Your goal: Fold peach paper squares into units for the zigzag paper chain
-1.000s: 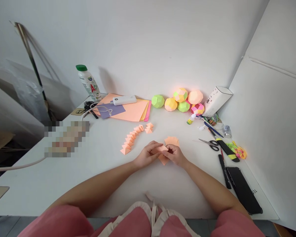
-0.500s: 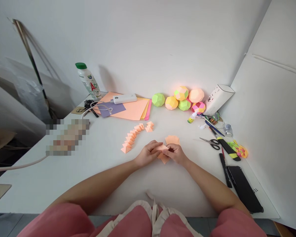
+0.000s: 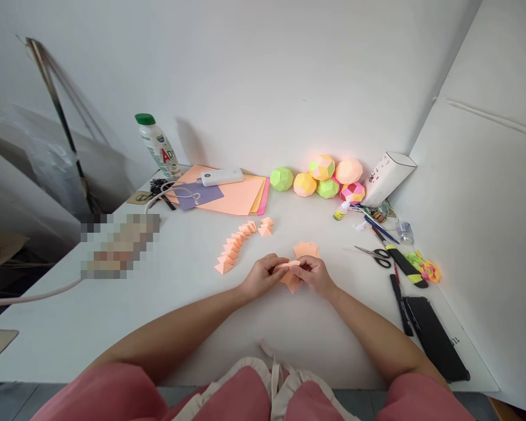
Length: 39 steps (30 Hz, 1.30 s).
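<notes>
Between my two hands is a small orange paper piece (image 3: 286, 265), pinched at both ends just above the table. My left hand (image 3: 263, 276) grips its left end with thumb and fingers. At the other end, my right hand (image 3: 317, 275) holds it the same way. Under and behind the hands lie more orange paper pieces (image 3: 307, 250), partly covered by my fingers. To the left, a curved row of folded orange paper units (image 3: 230, 250) stands on the table, with a few folded units (image 3: 266, 227) beside its far end.
Faceted paper balls (image 3: 281, 179) sit along the wall. Coloured paper sheets (image 3: 232, 202) lie under a white power bank (image 3: 222, 176), near a bottle (image 3: 160, 146). On the right are scissors (image 3: 377, 254), a utility knife (image 3: 405, 264), a glue bottle (image 3: 341, 210) and a black phone (image 3: 436, 338).
The paper piece has turned between my fingers and now shows a narrower face. Both hands stay in nearly the same place. The view has shifted very slightly.
</notes>
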Available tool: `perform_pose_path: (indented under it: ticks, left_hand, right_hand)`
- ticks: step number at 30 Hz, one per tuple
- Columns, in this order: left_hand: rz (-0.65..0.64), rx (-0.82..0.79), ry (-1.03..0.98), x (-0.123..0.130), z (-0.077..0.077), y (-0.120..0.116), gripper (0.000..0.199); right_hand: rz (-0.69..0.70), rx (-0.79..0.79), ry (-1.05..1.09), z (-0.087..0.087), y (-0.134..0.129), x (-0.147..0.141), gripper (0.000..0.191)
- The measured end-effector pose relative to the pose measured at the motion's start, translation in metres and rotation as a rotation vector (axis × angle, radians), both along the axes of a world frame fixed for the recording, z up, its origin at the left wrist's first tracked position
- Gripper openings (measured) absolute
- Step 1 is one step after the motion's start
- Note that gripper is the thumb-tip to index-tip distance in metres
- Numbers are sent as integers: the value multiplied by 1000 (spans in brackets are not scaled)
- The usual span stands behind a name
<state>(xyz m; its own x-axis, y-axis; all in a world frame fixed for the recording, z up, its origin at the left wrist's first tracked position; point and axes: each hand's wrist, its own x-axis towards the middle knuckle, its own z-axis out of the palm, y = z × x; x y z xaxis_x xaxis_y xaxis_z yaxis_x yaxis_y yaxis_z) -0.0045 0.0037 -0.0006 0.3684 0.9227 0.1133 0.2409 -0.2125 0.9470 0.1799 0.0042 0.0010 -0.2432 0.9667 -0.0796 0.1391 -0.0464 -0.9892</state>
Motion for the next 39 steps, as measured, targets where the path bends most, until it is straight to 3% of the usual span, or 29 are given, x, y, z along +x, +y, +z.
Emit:
perform_pose_path:
  ticks: [19, 39]
  left_hand:
    - [-56, -25, 1, 1, 3, -1, 33]
    - [-162, -13, -69, 0, 10, -3, 39]
  right_hand:
    - [-20, 48, 109, -4, 3, 3, 20]
    - [14, -4, 167, 0, 5, 4, 12]
